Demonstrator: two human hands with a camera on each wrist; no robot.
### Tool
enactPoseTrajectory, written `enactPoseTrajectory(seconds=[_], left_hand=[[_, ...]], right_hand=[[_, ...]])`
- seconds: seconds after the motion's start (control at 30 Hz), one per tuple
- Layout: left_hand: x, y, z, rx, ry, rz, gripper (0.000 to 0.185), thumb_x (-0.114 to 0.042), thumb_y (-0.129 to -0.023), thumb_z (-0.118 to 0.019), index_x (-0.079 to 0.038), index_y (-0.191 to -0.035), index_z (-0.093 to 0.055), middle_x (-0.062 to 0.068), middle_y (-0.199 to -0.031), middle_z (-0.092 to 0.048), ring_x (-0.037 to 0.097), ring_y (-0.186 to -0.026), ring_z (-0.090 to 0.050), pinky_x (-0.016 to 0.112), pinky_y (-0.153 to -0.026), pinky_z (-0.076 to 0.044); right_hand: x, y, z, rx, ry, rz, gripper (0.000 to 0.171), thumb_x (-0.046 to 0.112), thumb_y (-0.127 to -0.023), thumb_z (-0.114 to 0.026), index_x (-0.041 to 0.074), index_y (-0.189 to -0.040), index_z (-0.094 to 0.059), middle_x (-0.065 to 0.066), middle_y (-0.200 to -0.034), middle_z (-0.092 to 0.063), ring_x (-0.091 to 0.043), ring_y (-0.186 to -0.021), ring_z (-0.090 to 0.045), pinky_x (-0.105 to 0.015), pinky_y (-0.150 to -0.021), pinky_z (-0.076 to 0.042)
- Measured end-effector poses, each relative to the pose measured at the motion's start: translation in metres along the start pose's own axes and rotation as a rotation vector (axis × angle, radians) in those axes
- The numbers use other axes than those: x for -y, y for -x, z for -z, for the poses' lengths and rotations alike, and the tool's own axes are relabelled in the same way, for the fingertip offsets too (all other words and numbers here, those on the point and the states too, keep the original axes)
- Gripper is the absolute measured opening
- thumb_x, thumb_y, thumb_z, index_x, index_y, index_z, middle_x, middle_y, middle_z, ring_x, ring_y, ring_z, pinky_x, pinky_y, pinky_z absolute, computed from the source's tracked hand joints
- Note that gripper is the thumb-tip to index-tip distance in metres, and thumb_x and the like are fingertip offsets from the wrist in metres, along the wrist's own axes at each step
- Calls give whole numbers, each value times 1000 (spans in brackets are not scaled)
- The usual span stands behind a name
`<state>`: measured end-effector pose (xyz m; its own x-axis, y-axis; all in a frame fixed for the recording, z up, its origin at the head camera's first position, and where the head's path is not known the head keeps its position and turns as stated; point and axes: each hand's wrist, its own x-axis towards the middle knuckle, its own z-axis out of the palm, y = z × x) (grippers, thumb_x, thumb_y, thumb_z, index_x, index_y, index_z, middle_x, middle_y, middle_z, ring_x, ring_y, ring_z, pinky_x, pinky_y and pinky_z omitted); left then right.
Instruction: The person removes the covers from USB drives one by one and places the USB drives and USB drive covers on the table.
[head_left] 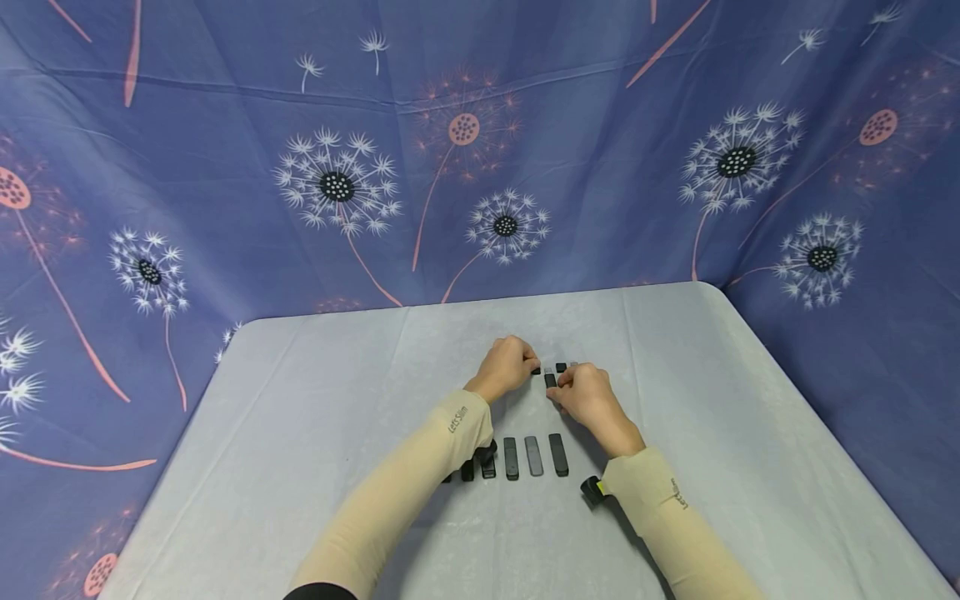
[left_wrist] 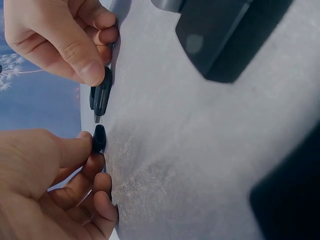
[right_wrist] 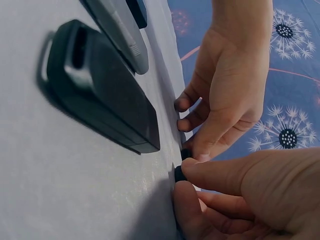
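Note:
My left hand pinches a small black cap between thumb and fingers, just above the grey tablecloth. My right hand pinches a short black stick with a metal tip right next to it. The two pieces lie end to end, a small gap apart. In the right wrist view the right hand holds its black piece below the left hand. More small black pieces lie on the cloth between the hands.
A row of black and grey sticks lies on the cloth nearer to me, behind the wrists. Close up they show as a black one and a grey one. A blue dandelion-print cloth hangs behind the table.

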<state>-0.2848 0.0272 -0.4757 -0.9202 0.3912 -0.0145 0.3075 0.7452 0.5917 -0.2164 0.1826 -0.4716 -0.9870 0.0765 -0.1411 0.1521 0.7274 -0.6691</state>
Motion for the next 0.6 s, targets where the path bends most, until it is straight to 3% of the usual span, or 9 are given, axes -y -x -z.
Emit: enactPoseTrajectory(seconds=[0.6], left_hand=[[-1, 2, -1, -7, -6, -24, 18, -20, -102, -67, -12, -97, -82, 1, -88, -78, 7, -59, -59, 21, -53, -44]], right_hand=[[0, 2, -1, 2, -18, -3, 22, 16, -93, -78, -4, -101, -72, -8, -79, -74, -12, -57, -67, -29, -57, -53]])
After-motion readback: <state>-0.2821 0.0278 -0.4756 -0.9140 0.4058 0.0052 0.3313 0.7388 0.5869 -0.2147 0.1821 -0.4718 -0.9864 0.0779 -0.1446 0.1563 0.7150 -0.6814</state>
